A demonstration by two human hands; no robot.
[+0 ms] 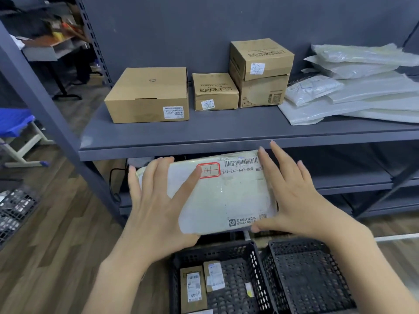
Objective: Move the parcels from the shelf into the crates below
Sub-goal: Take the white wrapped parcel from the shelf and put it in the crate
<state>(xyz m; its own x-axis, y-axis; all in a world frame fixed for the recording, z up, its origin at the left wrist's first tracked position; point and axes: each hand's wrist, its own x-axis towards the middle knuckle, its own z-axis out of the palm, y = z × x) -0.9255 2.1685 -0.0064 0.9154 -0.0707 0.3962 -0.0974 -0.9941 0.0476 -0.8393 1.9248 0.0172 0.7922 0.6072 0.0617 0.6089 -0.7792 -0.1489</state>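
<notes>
A white padded mailer (223, 193) is held in the air between both hands, in front of the grey shelf's front edge (226, 146) and above two black mesh crates on the floor. The left hand (158, 200) lies flat against the mailer's left end, fingers spread and straight, thumb across the label face near a red-framed sticker. The right hand (292, 189) presses the right end, fingers straight and pointing up, thumb under the lower right corner. Neither hand curls round it; the parcel is clamped between open palms.

The mailer's far edge sits just below the shelf lip, so little room shows there; below it, the space down to the crates is open. The left crate (179, 264) already holds two small brown boxes (193, 288) with labels, side by side near its left wall, plus a small white item. The right crate (303, 275) stands just beside it, their rims nearly touching.

On the shelf remain a wide cardboard box (149, 94), a smaller carton (214, 90) beside it, and a stack of two cartons (260, 71). Right of these lies a heap of white poly mailers (353, 87). A slanted upright of the rack (45, 103) crosses on the left, well apart from the hands
</notes>
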